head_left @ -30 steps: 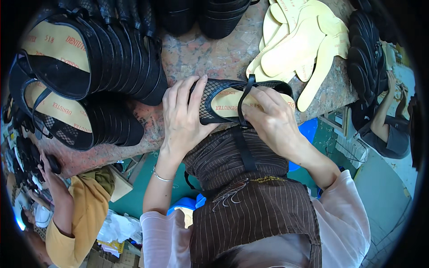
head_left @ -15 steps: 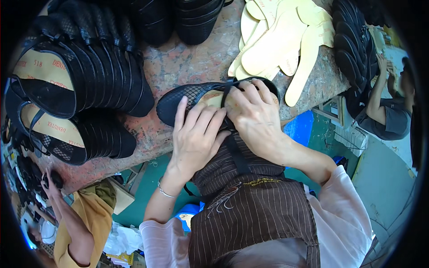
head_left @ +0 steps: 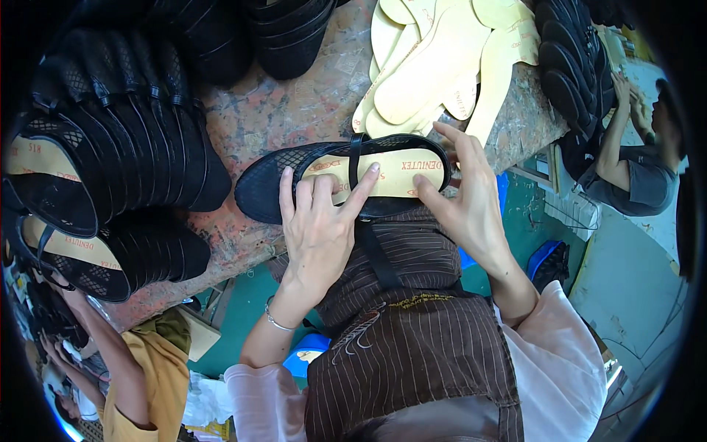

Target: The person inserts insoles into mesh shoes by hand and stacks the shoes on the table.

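Mottled in red and grey, the worktop runs obliquely across the upper field, above a green floor. Nearest the viewpoint is a dark pinstriped apron worn over a pale shirt. A thin bracelet encircles the left wrist.

One black mesh shoe lies at the near edge of the worktop, toe to the left, opening upward. A cream insole with red printing is seated inside, beneath a black strap crossing the opening. The left hand lies over the shoe's near side, with four digits visible and spread; one fingertip bears on the insole just right of the strap. Whether this hand clamps the shoe cannot be determined. The right hand is wide at the heel end: thumb on the insole, index finger raised clear beyond the far rim.

Just beyond the shoe is a loose pile of cream insoles. To the left, black shoes are nested in a large stack. Further black shoes stand along the far side. Past the worktop's right end, a dark-clad co-worker has both hands raised.
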`<act>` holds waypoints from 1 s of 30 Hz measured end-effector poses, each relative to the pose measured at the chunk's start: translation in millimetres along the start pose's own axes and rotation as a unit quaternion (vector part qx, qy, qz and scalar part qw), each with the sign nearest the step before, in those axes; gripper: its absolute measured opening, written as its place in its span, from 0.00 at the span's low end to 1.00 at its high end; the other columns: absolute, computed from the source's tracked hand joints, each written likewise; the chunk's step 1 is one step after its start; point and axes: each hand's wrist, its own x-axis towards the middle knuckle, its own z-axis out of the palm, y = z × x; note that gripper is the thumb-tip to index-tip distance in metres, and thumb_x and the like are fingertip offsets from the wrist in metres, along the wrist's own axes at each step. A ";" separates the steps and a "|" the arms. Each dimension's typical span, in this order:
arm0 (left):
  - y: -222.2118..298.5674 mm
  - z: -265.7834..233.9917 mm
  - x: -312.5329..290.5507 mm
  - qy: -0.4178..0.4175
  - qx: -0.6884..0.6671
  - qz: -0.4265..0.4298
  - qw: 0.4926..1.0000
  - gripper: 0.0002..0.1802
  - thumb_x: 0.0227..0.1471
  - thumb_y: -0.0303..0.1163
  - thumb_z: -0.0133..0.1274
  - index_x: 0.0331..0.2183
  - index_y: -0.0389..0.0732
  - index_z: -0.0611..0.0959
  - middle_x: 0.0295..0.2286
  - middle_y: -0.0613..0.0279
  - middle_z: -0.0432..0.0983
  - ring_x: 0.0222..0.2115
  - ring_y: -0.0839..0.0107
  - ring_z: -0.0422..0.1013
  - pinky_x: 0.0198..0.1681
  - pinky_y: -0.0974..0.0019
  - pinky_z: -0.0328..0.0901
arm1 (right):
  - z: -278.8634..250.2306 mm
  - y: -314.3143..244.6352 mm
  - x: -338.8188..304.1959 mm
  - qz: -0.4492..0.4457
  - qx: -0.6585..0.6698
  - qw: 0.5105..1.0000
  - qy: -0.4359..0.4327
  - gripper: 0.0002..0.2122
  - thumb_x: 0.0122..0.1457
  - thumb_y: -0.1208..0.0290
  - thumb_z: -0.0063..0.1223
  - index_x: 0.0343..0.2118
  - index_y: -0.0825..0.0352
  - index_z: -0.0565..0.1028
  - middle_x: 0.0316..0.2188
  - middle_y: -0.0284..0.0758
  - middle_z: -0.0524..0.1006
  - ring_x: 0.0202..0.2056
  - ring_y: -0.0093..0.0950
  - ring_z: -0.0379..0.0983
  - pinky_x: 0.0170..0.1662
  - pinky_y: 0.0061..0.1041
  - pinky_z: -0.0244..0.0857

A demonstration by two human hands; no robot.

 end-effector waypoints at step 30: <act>22.0 -26.2 53.2 -0.035 0.001 -0.007 0.999 0.25 0.38 0.33 0.68 0.42 0.40 0.79 0.36 0.58 0.70 0.41 0.60 0.66 0.50 0.54 0.56 | -3.5 5.3 17.3 -0.036 -0.010 0.999 -0.017 0.17 0.45 0.81 0.54 0.42 0.73 0.74 0.32 0.48 0.73 0.34 0.49 0.73 0.40 0.42 0.68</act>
